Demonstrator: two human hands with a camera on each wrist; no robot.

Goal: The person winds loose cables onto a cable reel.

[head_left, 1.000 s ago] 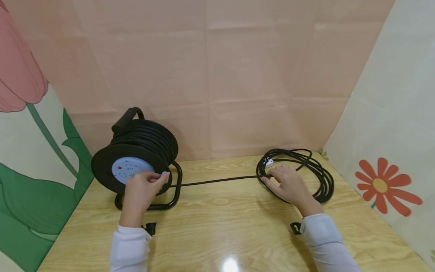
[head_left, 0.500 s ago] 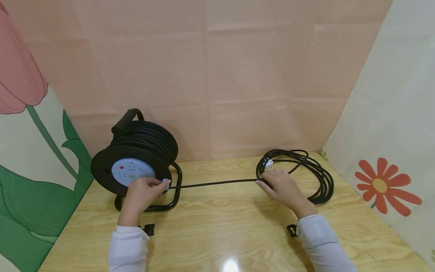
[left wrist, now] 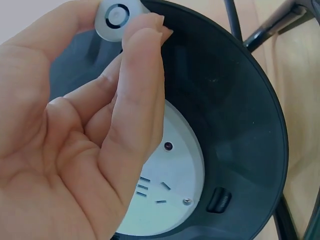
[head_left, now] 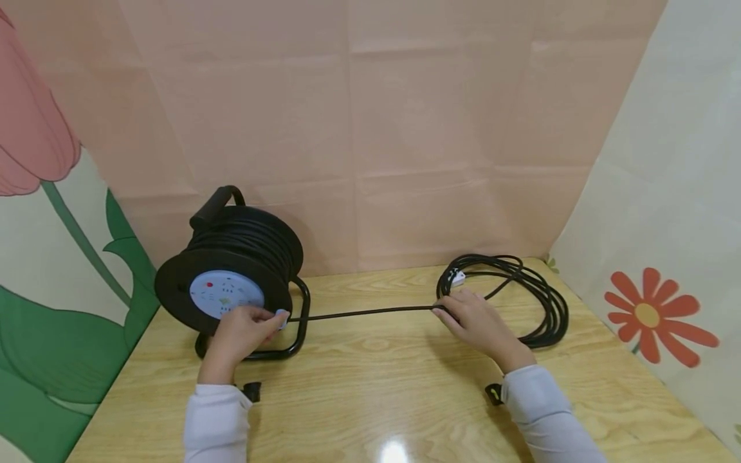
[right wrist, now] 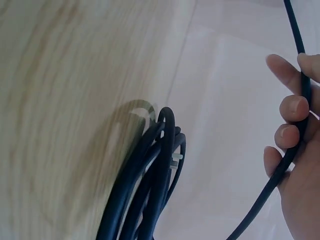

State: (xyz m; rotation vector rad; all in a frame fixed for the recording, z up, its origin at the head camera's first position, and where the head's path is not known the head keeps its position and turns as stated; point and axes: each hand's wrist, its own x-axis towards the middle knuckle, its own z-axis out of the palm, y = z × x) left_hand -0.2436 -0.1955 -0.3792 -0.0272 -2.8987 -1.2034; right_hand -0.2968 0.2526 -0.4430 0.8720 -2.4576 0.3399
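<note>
At the left of the head view, a black cable reel (head_left: 173,283) stands on its tube frame, wound with black cable. Its front carries a pale round socket panel (left wrist: 182,165). My left hand (head_left: 238,335) pinches the small pale knob (left wrist: 118,16) near the reel's rim between thumb and fingertips. A stretch of black cable (head_left: 365,312) runs from the reel to my right hand (head_left: 479,326). In the right wrist view, the right fingers curl around that cable. Behind the right hand lies a loose coil (head_left: 552,321) of the same cable, with a white plug (head_left: 458,278) inside its loops.
The wooden table (head_left: 370,392) bears everything. A pink sheet (head_left: 405,141) hangs behind it, and flower-printed panels stand at both sides. The reel's black carrying handle (head_left: 211,207) points up, and its frame foot (head_left: 274,354) sticks out toward the right.
My left hand and the knob have moved slightly down, and the reel's face has turned a little clockwise. The right hand has shifted left, still holding the cable.
</note>
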